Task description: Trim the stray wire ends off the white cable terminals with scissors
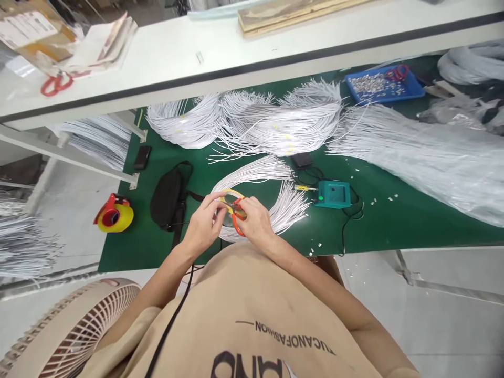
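My right hand (255, 220) is closed on red-handled scissors (238, 216), whose blades point left toward my other hand. Fingers of my left hand (205, 223) pinch yellow tape (226, 199) close to the blades. Both hands are over a looped bundle of white wires (283, 207) on the green table (394, 220). The loop's loose ends fan out to the right. How far the tape reaches around the wires is partly hidden by my fingers.
Behind lie more white wire bundles (283, 126) and a blue tray (409, 92) of small metal parts. A teal device (334, 194) with cables stands right. A black bag (167, 199) and red tape dispenser (114, 212) are left; a fan (86, 325) stands lower left. A white shelf (177, 52) crosses above.
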